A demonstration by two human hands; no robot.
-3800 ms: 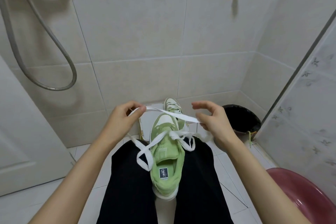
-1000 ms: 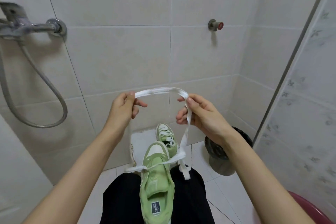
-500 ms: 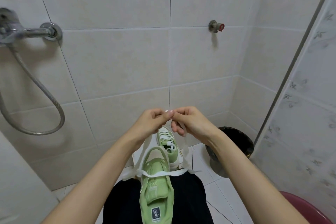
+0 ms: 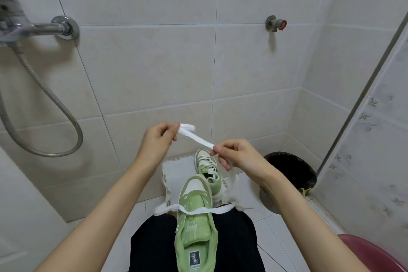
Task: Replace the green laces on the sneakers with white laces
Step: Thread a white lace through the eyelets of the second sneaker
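Pale ceramic wall tiles and a white tiled floor enclose the work area. A steel shower hose hangs at the left and a round black waste bin stands in the right corner. No tabletop is in use: the light green mesh sneaker lies on the person's lap, cradled between thighs in black trousers. In my judgement this placement frees both hands for the lace. The sneaker's long axis runs straight away from the person, with the toe toward the wall, the heel and insole label nearest the camera, and the opening upward.

The left hand is raised and pinches the doubled end of a flat white fabric lace between thumb and curled fingers. The right hand pinches the same lace lower down, fingers likewise curled. The stretch between them is taut, slants down from left to right and lies across the sneaker's axis. Below, the lace crosses the sneaker as a single bar at the eyelets nearest the toe; the remaining eyelets appear unfilled, and no green lace shows on it.

The likely purpose is to bring the ends together and match their lengths before lacing upward.

A second green sneaker, already laced in white, stands beyond on a flat white board on the floor, toe also toward the wall
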